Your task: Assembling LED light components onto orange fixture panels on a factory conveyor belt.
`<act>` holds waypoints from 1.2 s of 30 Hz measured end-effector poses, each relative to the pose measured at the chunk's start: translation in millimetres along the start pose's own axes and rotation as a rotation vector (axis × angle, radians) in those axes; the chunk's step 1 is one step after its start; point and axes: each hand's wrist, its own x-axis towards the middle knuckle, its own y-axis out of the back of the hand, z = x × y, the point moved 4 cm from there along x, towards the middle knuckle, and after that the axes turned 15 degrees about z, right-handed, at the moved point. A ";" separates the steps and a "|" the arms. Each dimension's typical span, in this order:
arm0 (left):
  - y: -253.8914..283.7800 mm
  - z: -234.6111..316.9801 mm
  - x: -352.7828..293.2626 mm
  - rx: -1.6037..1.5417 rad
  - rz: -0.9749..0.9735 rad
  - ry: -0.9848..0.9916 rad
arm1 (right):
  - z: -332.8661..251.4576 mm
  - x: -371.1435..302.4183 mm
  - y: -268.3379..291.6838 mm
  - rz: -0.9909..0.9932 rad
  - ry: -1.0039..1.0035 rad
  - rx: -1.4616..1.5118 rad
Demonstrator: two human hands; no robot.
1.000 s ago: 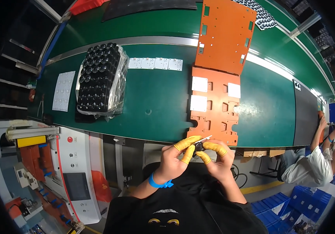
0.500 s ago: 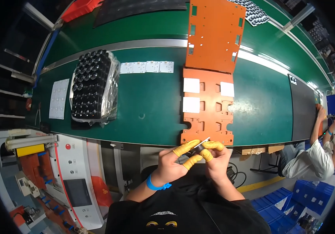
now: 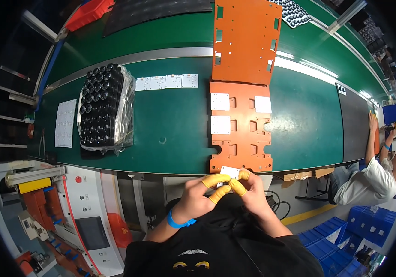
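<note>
A small white circuit board [image 3: 230, 172] is pinched between my two hands at the bench's near edge, its flat face showing. My left hand [image 3: 195, 198] and my right hand [image 3: 253, 196], both with yellow finger covers, are closed on its near side; fingers hide that part. Just beyond them lies an orange fixture plate [image 3: 243, 113]. It carries three similar white boards: one upper left [image 3: 220, 101], one upper right [image 3: 262, 104], one below the left one [image 3: 220, 125]. An orange perforated panel [image 3: 244, 41] adjoins its far edge.
Left on the green bench stands a stack of black round lens-like parts [image 3: 99, 108] in plastic wrap, beside a white board sheet [image 3: 64, 122]. A row of white boards [image 3: 165, 82] lies farther back. A dark mat [image 3: 354, 122] and a co-worker [image 3: 369, 182] are at the right.
The held board has turned from nearly edge-on to showing its white face. A dark round part seen beneath it earlier is now hidden from view. Both hands stay close together.
</note>
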 end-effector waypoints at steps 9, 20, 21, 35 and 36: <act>-9.7 -8.7 -6.7 0.333 0.004 -0.378 | -10.4 5.8 -5.6 0.101 -0.142 -0.052; -11.1 -25.4 18.2 0.145 0.268 0.012 | -16.9 9.0 -2.5 0.038 -0.017 -0.156; -9.5 -35.2 18.9 0.140 0.311 0.018 | -16.7 8.9 0.1 0.067 -0.005 -0.145; -2.0 -54.4 52.7 0.367 0.148 0.275 | -0.5 11.5 1.4 0.002 -0.004 -0.197; -2.0 -53.9 53.8 0.365 0.132 0.263 | -1.1 10.4 -1.7 -0.006 -0.003 -0.197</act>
